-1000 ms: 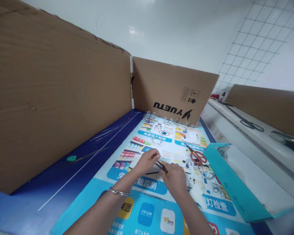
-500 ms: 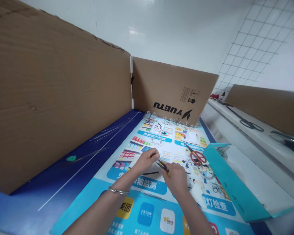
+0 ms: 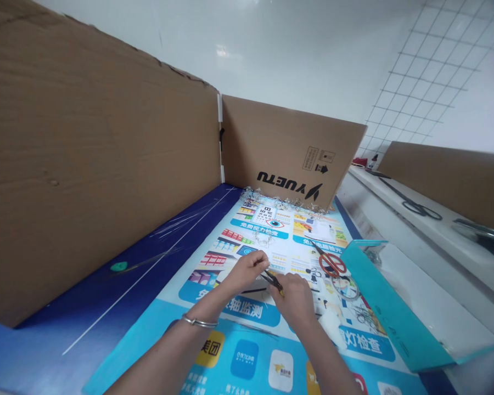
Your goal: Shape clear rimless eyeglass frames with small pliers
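My left hand [image 3: 249,270] is closed in a pinch over the printed sheet, and what lies between its fingertips is too small to make out. My right hand [image 3: 294,296] is wrapped round dark pliers [image 3: 272,280], whose tips point up and left, close to the left fingertips. A small clear wire piece [image 3: 263,239] lies on the sheet beyond my hands. Red-handled scissors [image 3: 332,264] lie to the right, above a roll of clear tape [image 3: 346,288].
Cardboard panels stand at the left [image 3: 107,148] and back [image 3: 288,148]. Wire pieces [image 3: 288,204] line the back panel. A teal box [image 3: 399,307], white fluff [image 3: 331,327] and loose wires [image 3: 364,315] lie right. A green item [image 3: 118,266] lies left.
My right hand and the pliers have shifted very slightly to the left. My left hand keeps its pinch in nearly the same place.
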Demonstrator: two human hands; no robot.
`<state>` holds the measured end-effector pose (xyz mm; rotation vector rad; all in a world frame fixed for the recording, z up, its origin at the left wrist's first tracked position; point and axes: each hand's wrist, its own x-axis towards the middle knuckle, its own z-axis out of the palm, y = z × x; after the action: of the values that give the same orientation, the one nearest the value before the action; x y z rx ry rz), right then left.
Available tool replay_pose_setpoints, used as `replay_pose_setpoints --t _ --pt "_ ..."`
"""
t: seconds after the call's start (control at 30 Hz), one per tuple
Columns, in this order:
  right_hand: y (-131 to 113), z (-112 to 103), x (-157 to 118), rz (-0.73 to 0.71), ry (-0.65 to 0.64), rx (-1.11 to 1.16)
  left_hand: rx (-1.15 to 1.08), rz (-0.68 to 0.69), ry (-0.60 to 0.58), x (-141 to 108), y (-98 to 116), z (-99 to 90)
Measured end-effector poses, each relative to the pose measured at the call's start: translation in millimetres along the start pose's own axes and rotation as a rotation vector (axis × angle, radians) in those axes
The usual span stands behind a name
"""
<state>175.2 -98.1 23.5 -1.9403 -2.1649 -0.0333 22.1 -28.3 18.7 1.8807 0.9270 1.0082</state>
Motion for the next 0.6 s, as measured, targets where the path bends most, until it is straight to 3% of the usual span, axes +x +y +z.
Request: replay_pose_setpoints --t 0.6 --pt "-2.3 -2.3 0.0 0.019 -0.045 -0.04 0.056 0.052 -0.015 -1.7 4.5 0.5"
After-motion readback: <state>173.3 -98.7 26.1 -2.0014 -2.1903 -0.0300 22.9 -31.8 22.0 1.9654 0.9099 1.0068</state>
